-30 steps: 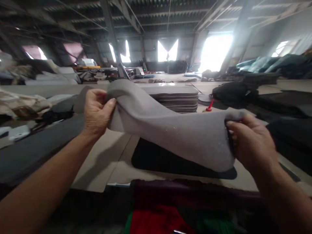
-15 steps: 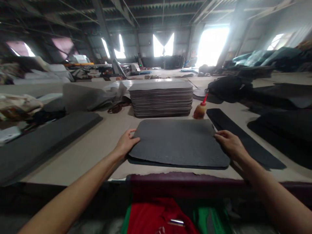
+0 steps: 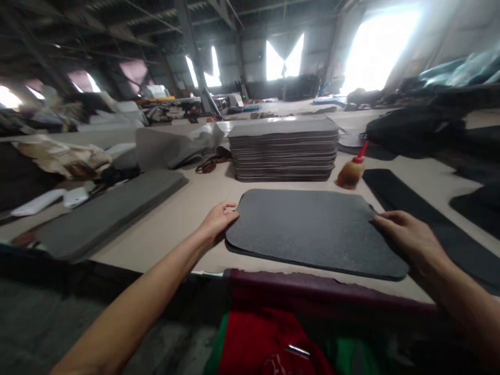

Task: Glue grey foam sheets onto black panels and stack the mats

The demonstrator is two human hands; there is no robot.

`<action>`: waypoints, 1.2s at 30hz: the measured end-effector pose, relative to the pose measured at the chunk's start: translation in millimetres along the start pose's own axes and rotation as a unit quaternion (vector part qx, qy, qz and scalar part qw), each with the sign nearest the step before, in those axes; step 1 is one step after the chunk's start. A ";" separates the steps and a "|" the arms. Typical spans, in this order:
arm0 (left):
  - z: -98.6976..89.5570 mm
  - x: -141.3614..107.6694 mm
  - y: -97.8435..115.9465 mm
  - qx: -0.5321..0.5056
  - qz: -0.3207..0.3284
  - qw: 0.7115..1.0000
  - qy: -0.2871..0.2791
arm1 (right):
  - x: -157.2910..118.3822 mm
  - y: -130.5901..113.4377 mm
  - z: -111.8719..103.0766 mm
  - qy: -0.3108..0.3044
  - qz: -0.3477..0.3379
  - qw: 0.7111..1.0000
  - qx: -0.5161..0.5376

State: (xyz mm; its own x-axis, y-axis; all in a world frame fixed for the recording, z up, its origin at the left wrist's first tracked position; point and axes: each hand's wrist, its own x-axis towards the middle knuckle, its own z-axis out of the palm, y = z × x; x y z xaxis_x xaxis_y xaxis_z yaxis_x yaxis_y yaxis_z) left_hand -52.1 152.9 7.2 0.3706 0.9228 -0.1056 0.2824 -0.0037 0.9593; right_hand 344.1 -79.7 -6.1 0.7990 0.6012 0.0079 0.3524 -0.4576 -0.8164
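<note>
A dark grey sheet with rounded corners lies in front of me, with the edge of another dark layer showing below it. My left hand pinches its left edge between thumb and fingers. At the opposite edge, my right hand has thumb and fingertips closed on the sheet. Just behind stands a tall stack of similar grey sheets. A squeeze bottle with a red nozzle and brownish contents is to the right of that stack.
Long dark strips lie to the left and right on the pale tabletop. Sunglasses sit left of the stack. Dark red material covers the table's front edge. Dark material is heaped at back right.
The view has turned left, so everything appears shifted to the right. Both hands keep hold of the sheet's side edges, and the sheet's place on the table looks much the same.
</note>
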 end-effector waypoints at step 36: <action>-22.1 -4.5 -15.2 0.085 0.038 0.995 -0.044 | -14.6 -14.1 3.6 0.004 0.087 0.995 0.052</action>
State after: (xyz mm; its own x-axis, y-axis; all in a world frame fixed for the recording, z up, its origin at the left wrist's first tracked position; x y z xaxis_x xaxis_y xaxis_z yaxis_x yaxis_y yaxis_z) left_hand -77.6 157.3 -1.1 0.4700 0.8804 -0.0635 0.3940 -0.1448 0.9076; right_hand 325.7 -79.6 3.2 0.8477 0.5129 -0.1350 0.1556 -0.4838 -0.8612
